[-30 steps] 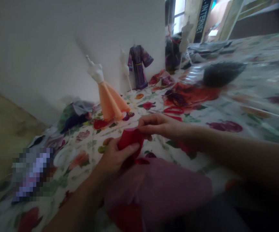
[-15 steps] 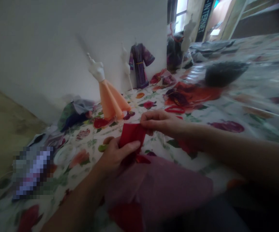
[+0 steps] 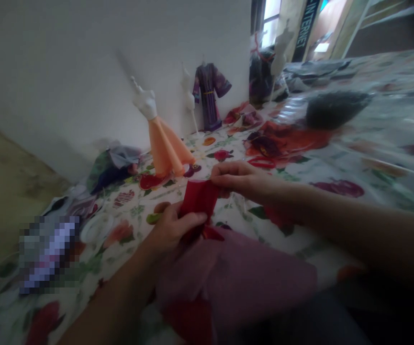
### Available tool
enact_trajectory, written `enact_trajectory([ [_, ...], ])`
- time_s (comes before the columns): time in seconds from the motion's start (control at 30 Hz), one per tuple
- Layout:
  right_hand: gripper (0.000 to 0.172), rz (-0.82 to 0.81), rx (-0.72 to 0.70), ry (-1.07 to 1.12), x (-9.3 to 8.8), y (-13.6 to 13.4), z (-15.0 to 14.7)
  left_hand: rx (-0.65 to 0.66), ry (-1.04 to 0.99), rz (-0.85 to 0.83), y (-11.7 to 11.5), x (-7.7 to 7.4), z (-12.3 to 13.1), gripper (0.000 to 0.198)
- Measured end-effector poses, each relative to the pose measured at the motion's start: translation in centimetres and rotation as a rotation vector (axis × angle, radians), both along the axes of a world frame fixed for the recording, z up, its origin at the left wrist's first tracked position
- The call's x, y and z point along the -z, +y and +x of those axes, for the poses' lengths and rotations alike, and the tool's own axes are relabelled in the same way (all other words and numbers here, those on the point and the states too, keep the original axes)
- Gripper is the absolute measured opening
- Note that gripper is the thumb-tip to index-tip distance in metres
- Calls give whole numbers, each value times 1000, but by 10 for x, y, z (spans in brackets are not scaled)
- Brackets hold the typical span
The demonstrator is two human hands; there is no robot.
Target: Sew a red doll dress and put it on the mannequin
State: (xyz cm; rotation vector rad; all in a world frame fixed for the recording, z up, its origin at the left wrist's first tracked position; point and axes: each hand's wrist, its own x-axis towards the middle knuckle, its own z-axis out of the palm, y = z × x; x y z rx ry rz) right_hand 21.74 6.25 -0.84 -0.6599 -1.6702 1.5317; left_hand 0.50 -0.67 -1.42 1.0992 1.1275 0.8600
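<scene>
Both of my hands hold a small piece of red fabric [image 3: 198,199] above the flowered tablecloth [image 3: 336,158]. My left hand [image 3: 173,230] grips its lower part, thumb pressed across the front. My right hand [image 3: 240,181] pinches the upper right edge with closed fingers. The red fabric runs down into a larger pink cloth [image 3: 239,282] lying over my lap at the table's near edge.
A small white mannequin wears an orange skirt [image 3: 165,146] behind my hands. Further back stand a bare mannequin [image 3: 189,100], a purple robe [image 3: 210,93] and another white mannequin [image 3: 280,50] by the wall. Fabric scraps [image 3: 113,165] lie left; a dark fuzzy object [image 3: 334,109] sits right.
The red fabric went from a bunched wad to a flatter, stretched piece, as my right hand lifted its upper edge slightly up and to the right. My left hand kept its grip.
</scene>
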Motion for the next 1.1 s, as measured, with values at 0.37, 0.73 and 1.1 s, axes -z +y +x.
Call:
enact_trajectory([
  [0.37, 21, 29, -28, -1, -1, -1, -1, 42, -19, -15, 2, -8, 2, 27],
  [0.73, 19, 79, -58, -56, 0, -13, -8, -100, -83, -22, 0, 2, 13, 25],
  [1.1, 24, 61, 66, 14, 1, -2, -2, -39, -42, -11, 1, 3, 9, 27],
])
